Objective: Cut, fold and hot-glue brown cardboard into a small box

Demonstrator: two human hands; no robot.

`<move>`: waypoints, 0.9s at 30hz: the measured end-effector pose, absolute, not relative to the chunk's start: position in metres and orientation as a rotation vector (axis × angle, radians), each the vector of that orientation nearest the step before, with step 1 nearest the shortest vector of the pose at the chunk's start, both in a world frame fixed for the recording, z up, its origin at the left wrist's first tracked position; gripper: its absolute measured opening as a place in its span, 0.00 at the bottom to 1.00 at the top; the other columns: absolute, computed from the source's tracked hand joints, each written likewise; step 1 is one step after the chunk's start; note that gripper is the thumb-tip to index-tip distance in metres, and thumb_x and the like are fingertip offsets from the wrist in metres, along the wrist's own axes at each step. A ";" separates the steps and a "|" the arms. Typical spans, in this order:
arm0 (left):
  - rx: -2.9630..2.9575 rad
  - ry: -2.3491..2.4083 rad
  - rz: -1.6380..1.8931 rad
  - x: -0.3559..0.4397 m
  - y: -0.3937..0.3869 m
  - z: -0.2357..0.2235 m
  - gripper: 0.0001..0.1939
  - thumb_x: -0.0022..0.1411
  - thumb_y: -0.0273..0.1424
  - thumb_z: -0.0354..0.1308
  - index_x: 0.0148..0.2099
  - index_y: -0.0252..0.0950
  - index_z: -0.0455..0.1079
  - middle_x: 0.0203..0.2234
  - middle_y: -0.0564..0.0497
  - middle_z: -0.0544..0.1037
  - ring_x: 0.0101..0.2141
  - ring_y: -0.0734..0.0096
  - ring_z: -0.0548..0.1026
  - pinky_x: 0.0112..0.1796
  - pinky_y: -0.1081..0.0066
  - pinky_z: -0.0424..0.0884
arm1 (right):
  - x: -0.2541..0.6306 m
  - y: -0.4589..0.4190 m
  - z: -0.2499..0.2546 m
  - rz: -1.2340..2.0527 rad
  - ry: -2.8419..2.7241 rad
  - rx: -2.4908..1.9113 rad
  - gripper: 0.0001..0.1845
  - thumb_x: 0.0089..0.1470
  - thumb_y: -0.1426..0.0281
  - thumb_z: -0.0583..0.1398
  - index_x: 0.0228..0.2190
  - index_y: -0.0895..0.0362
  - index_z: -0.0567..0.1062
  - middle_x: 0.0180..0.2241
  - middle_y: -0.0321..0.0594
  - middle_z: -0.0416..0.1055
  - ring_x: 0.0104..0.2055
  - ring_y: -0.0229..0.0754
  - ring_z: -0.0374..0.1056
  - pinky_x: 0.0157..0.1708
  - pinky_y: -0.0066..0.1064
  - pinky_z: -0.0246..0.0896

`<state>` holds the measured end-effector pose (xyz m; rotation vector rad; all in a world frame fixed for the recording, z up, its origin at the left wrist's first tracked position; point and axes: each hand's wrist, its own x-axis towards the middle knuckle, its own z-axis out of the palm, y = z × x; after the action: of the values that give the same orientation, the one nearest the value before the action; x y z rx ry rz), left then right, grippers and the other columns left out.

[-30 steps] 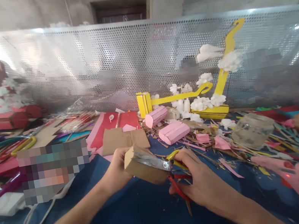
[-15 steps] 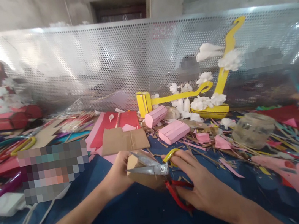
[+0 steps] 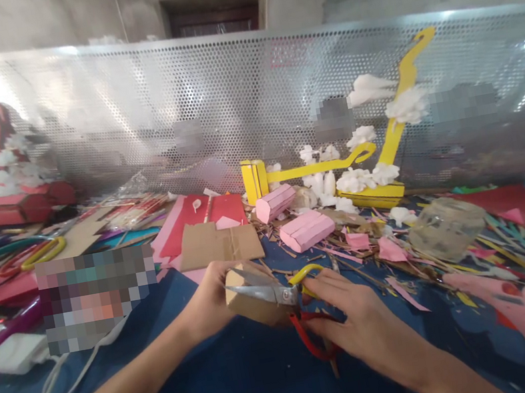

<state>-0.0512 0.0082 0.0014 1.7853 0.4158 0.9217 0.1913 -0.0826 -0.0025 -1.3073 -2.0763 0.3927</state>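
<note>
My left hand point(image 3: 213, 296) is closed on a small brown cardboard block point(image 3: 257, 312), its fingers partly hidden behind the cardboard. In my right hand point(image 3: 345, 304) is a pair of scissors point(image 3: 272, 294) with one yellow and one red handle. The blades point left across the top of the block and stand slightly apart. Beyond my hands lie a flat piece of brown cardboard point(image 3: 217, 245) and two pink paper-covered prisms, one point(image 3: 306, 231) in front of the other point(image 3: 275, 203).
A pink hot glue gun point(image 3: 523, 320) lies at the right, near a clear round container point(image 3: 446, 228) and paper scraps. Yellow shapes with white flowers point(image 3: 371, 196) stand against a perforated metal panel point(image 3: 126, 112). White cables and a charger point(image 3: 13, 355) lie at the left.
The scissor blades have drawn closer together over the cardboard block. Another person's hand at the right edge has moved down and is blurred.
</note>
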 end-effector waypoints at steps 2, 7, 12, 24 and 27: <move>1.771 0.407 0.921 -0.051 0.008 0.003 0.13 0.54 0.25 0.72 0.45 0.34 0.84 0.36 0.43 0.87 0.34 0.64 0.84 0.39 0.71 0.79 | 0.191 -0.083 0.000 0.396 -2.075 -1.303 0.09 0.57 0.79 0.65 0.37 0.53 0.76 0.37 0.37 0.74 0.41 0.44 0.71 0.41 0.34 0.72; 1.770 0.416 0.897 -0.051 0.009 0.006 0.12 0.53 0.26 0.74 0.41 0.33 0.84 0.37 0.42 0.87 0.36 0.61 0.85 0.39 0.70 0.79 | 0.190 -0.083 0.002 0.379 -2.092 -1.285 0.13 0.58 0.80 0.64 0.43 0.53 0.77 0.38 0.38 0.75 0.44 0.46 0.71 0.44 0.34 0.71; 1.779 0.414 0.880 -0.053 0.011 0.005 0.12 0.52 0.26 0.73 0.42 0.32 0.84 0.39 0.41 0.87 0.38 0.59 0.84 0.41 0.68 0.79 | 0.193 -0.082 -0.003 0.377 -2.090 -1.284 0.10 0.61 0.79 0.61 0.41 0.53 0.77 0.38 0.39 0.75 0.42 0.45 0.72 0.41 0.33 0.70; 1.733 0.632 1.005 -0.055 0.016 -0.003 0.14 0.48 0.25 0.64 0.40 0.30 0.83 0.33 0.44 0.87 0.35 0.57 0.83 0.36 0.66 0.78 | 0.203 -0.069 -0.011 0.725 -1.691 -1.375 0.17 0.58 0.56 0.65 0.40 0.53 0.69 0.33 0.34 0.68 0.32 0.40 0.67 0.33 0.30 0.67; 1.726 0.655 1.016 -0.055 0.017 -0.007 0.14 0.48 0.24 0.64 0.39 0.30 0.83 0.32 0.45 0.87 0.34 0.58 0.83 0.35 0.67 0.78 | 0.204 -0.077 -0.009 0.680 -1.830 -1.417 0.20 0.59 0.58 0.64 0.46 0.53 0.66 0.35 0.34 0.65 0.36 0.42 0.67 0.36 0.32 0.69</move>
<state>-0.0552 0.0173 -0.0065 1.7262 0.6551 1.0159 0.2042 -0.0767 -0.0088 -1.4174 -1.8295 0.6798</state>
